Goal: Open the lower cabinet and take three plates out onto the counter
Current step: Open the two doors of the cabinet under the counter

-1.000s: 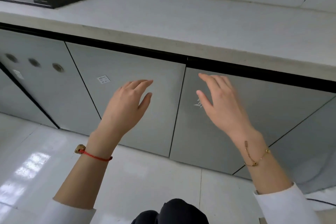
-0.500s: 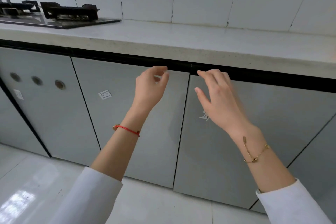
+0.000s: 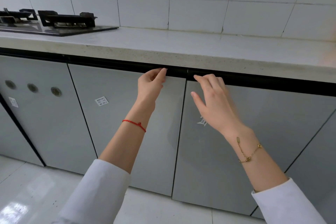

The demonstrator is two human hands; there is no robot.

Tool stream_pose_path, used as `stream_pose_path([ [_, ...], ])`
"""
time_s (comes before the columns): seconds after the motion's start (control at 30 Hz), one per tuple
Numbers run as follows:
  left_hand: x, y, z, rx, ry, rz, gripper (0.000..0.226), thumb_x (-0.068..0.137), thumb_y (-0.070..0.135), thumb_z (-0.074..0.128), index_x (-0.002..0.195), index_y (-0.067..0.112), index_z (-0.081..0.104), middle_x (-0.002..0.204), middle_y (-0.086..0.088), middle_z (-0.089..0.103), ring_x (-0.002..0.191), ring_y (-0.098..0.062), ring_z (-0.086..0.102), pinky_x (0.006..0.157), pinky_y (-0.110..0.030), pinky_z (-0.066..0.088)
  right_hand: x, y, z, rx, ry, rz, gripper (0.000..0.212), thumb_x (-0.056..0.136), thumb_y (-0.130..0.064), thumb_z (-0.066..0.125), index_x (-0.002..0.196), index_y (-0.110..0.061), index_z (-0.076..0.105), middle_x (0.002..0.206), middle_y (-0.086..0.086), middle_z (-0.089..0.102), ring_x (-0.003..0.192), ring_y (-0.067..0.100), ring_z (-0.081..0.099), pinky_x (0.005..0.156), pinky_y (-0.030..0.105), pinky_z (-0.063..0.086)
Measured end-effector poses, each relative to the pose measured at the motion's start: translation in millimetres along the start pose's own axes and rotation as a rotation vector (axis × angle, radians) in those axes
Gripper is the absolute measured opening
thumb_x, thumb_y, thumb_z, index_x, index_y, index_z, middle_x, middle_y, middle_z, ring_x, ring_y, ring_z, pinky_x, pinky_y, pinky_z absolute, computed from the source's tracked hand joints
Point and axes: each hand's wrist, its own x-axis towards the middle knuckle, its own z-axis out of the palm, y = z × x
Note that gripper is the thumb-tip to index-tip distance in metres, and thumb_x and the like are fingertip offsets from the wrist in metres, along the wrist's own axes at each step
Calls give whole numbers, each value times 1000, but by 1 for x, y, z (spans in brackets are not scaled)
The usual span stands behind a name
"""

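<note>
Two grey lower cabinet doors shut, white counter above

I see two shut grey cabinet doors blocking entry; the pale stone counter lies open right of the black gas hob.

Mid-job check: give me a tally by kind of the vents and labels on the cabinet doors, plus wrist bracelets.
Round metal vent grilles: 3
White paper labels: 3
Wrist bracelets, red cord and gold chain: 2
Total: 8
</note>
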Motion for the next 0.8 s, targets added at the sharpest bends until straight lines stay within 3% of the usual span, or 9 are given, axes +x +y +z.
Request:
stream_pose_path([
  [0.2,-16,2,-13,33,-2,44,7,88,34,66,84,28,67,77,11,61,70,-2,56,64,-13,46,-2,-11,0,39,9,-6,50,97,-29,46,142,-11,37,128,5,48,116,23,43,103,35,35],
  [0.33,-32,5,-29,49,-21,79,6,88,35,66,84,30,69,77,12,63,70,-1,57,65,-14,46,-3,-27,3,195,-1,-17,51,99,-27,44,146,-13,30,137,2,46,126,19,38,108,28,30],
  [0.47,-50,10,-42,65,-26,117,9,90,31,65,94,26,71,80,13,66,72,5,59,65,-11,47,-9,-42,4,311,57,-33,42,99,-22,44,140,-12,39,137,2,49,129,15,39,105,18,26],
  [0.53,-61,12,-46,95,-1,151,14,90,26,64,102,22,71,87,10,69,79,2,61,72,-14,49,-13,-45,2,340,70,-46,39,99,-19,43,137,-12,42,135,3,50,128,15,40,105,19,28],
  [0.63,-86,6,-49,273,83,336,24,87,24,67,112,24,67,99,7,68,90,-2,62,78,-19,50,-22,-51,-4,352,82,-79,37,100,-17,41,136,-13,43,134,1,51,126,13,43,106,22,33],
  [0.8,-130,-15,-57,419,124,567,59,78,30,77,131,22,52,118,5,50,111,-9,51,92,-27,48,-44,-70,-11,368,99,-190,38,101,-21,40,138,-17,43,135,-1,52,127,9,44,107,19,33],
])
